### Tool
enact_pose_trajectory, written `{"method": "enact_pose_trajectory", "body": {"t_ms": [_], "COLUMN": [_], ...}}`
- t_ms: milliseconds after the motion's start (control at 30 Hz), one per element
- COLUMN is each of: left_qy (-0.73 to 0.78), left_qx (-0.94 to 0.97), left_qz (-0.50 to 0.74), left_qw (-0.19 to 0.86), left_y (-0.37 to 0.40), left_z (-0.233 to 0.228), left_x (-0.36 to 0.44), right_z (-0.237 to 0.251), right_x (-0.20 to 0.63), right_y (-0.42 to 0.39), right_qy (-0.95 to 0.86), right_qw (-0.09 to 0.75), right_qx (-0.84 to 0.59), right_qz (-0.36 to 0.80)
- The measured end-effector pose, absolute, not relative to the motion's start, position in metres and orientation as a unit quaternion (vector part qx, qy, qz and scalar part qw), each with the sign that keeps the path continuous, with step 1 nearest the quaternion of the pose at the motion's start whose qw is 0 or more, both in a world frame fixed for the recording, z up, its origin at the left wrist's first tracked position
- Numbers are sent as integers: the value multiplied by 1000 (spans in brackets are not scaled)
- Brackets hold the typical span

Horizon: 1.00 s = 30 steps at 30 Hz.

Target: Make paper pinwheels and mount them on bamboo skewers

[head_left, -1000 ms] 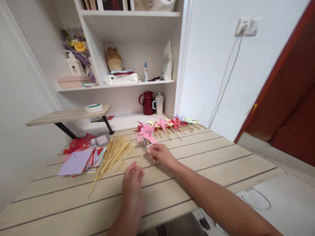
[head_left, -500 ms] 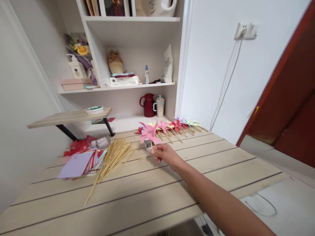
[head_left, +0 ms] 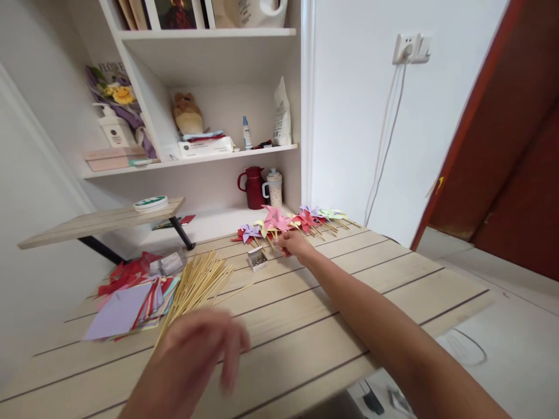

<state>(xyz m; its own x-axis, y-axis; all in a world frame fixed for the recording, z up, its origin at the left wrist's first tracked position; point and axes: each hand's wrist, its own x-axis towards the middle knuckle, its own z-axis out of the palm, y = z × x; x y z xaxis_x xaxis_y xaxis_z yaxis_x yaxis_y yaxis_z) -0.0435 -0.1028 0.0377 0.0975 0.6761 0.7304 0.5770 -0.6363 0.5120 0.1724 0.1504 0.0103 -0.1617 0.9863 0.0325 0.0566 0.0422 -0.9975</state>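
The pink paper pinwheel on its wooden stick point(head_left: 275, 220) has been carried to the worktop's point(head_left: 393, 273) far edge, pinched among finished ones by the right hand point(head_left: 293, 243), left hand's point(head_left: 196, 355) fingers spread.

At the upper left of the frame, the bouquet wrap point(head_left: 105, 74) on the shelf shows the letters "FLO" in dark capitals, the rest of the word cut off behind the shelf wall. The pump bottle point(head_left: 114, 131) below it carries a small dark label, too small to read. The tissue pack's point(head_left: 205, 147) print is likewise illegible.
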Motion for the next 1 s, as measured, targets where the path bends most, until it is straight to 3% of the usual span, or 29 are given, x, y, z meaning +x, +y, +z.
{"method": "enact_pose_trajectory", "body": {"t_ms": [133,367,667,800,1000], "left_qy": [453,284,267,303,371], "left_qx": [672,870,884,886,898], "left_qz": [574,355,273,229,158], "left_qw": [119,-190,-271,-266,-173], "left_y": [-43,-17,-15,-13,-4], "left_z": [53,-12,-26,-33,-46], "left_x": [-6,-11,-6,-4,-3], "right_z": [9,18,30,31,22], "right_x": [186,234,205,172,138], "right_y": [171,185,185,189,195], "right_qy": [-569,-585,-619,-625,-630], "right_qw": [471,448,338,271,179], "right_qx": [-495,-545,-510,-513,-544], "right_qz": [457,398,493,523,524]}}
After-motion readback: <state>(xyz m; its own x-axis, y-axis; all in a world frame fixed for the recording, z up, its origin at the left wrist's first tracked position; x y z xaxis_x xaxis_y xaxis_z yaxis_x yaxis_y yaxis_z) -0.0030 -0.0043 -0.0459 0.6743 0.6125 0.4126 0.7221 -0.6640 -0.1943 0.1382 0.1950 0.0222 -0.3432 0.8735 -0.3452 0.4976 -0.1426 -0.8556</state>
